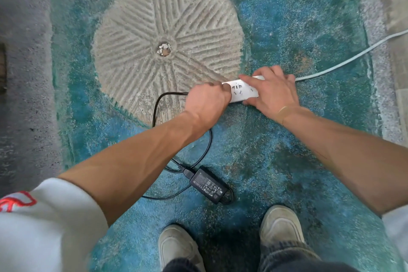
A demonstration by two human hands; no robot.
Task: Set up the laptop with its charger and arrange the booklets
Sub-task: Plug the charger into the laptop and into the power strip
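We observe a white power strip (242, 90) lying on the blue-green floor (287, 150), at the edge of a round grooved stone inlay (163, 35). The right hand (273, 93) presses it flat, fingers spread. The left hand (207, 99) is closed at its end; the plug itself is hidden. The black charger brick (208, 185) lies on the floor near the shoes (280, 225), its cable (154, 112) looping toward the left hand.

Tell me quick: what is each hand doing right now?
Left hand: closed at the end of the power strip, apparently on the black cord's plug; the plug itself is hidden.
Right hand: fingers spread, pressing the power strip down.
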